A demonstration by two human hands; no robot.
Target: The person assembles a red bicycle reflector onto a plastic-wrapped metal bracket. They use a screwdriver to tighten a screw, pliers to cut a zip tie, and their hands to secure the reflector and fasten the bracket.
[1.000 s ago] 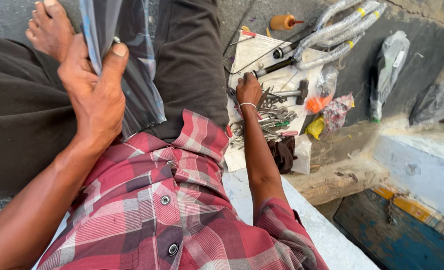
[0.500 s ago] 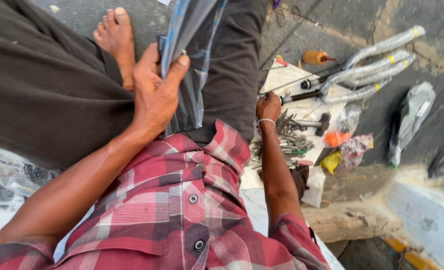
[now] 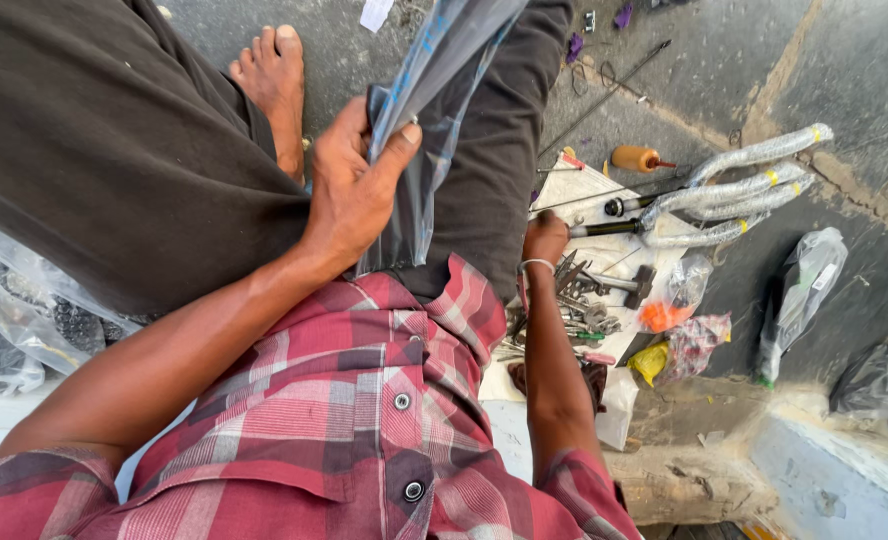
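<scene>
Head view: the left hand (image 3: pixel 349 195) is closed on a clear plastic bag (image 3: pixel 434 90), thumb pressed against the fingers over its lower part, so the bag rises from the grip across the dark trousers (image 3: pixel 94 150). The film looks thin, light and limp; it should crumple rather than hold a shape, and it is probably slick, so a pinch with a fold of film gathered under the thumb, as now, seems the surest hold. What is inside it, if anything, cannot be told.

The right hand (image 3: pixel 544 240) reaches down to the pile of metal tools (image 3: pixel 574 300), which lies just right of the bag on a white sheet (image 3: pixel 584 185). Its fingers are curled downward at the pile; whether they have hold of anything cannot be told.

Counted: one clear bag in hand; one orange bottle (image 3: pixel 636 158) beyond the sheet; three wrapped bent tubes (image 3: pixel 754 175) farther right of the bag; one hammer (image 3: pixel 636 285) beside the pile; one bare foot (image 3: pixel 279 90) left of the bag.
</scene>
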